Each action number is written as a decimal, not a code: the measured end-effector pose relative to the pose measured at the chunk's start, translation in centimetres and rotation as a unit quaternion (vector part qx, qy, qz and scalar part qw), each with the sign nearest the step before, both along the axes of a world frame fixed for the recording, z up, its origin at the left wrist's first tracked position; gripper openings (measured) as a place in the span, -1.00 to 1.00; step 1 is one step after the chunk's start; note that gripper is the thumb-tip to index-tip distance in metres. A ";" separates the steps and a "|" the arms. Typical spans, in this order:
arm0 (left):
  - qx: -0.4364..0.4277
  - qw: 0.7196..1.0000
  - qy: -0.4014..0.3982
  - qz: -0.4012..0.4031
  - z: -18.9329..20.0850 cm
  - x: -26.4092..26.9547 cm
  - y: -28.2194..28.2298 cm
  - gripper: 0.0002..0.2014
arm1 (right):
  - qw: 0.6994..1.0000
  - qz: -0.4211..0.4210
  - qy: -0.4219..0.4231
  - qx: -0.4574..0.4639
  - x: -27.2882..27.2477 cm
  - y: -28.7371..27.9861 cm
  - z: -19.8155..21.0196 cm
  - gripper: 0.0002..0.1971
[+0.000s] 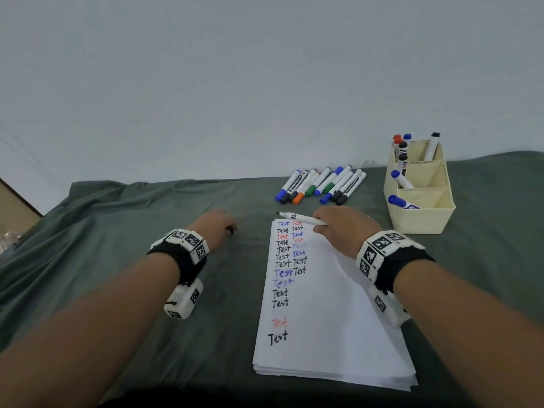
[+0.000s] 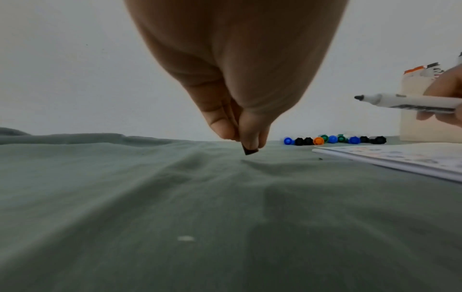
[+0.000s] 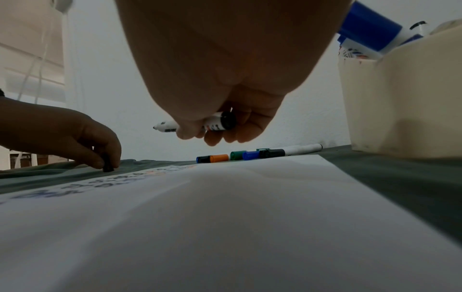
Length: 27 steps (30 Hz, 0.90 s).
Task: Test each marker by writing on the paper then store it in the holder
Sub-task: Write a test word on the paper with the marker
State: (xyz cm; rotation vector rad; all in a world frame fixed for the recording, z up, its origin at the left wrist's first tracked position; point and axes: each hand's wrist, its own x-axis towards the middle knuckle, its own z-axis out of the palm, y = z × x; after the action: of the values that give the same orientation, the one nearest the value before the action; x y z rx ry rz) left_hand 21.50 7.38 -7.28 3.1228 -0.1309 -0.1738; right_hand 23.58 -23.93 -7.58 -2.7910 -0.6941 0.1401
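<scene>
My right hand grips an uncapped black marker above the top edge of the paper, tip pointing left. The marker lies level in the curled fingers. The paper carries rows of "Test" in black, red and blue. My left hand pinches the black cap and holds it against the cloth to the left of the paper; the cap pokes out below the fingertips. Several capped markers lie in a row beyond the paper. The cream holder stands at the right with several markers in its compartments.
A rumpled green cloth covers the table, which ends at a white wall. The paper is a stack of sheets. The holder stands close to the right of my right hand. Bare cloth lies left of the paper.
</scene>
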 end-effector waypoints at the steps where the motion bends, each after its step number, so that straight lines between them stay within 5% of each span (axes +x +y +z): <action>1: 0.006 1.000 -0.001 -0.011 0.0 0.2 0.2 -0.75 | 1.000 0.000 -0.001 0.001 0.0 0.0 0.0 -0.79; 7: -0.014 1.000 -0.007 0.011 -0.4 0.1 -0.3 -0.61 | 1.000 0.002 -0.008 -0.001 -0.1 0.0 0.0 -0.79; 12: 0.140 0.984 -0.108 -0.005 -0.3 -2.2 -2.3 -0.41 | 1.000 0.004 -0.002 0.001 -0.3 0.4 0.2 -0.79; 16: 0.039 0.992 0.028 -0.113 -1.1 -4.5 -5.5 0.03 | 1.000 -0.006 -0.002 0.004 -0.3 0.4 0.3 -0.80; 20: 0.027 0.966 0.211 -0.145 -2.6 -6.0 -7.0 0.31 | 0.999 -0.015 -0.004 0.029 -0.6 0.2 0.6 -0.64; 22: 0.030 0.964 0.220 -0.146 -2.9 -6.4 -7.1 0.34 | 0.998 -0.004 -0.022 0.055 -1.1 0.0 0.9 -0.51; 27: 0.034 0.969 0.198 -0.143 -3.3 -6.4 -7.2 0.36 | 0.979 -0.010 -0.040 0.199 -1.9 -0.7 1.7 -0.61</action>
State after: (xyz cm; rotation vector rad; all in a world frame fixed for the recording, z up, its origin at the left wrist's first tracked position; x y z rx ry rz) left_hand 15.13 0.13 -10.55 3.0394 -0.5780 -0.8098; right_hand 21.66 -24.66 -5.86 -2.4267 -0.6325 -0.1051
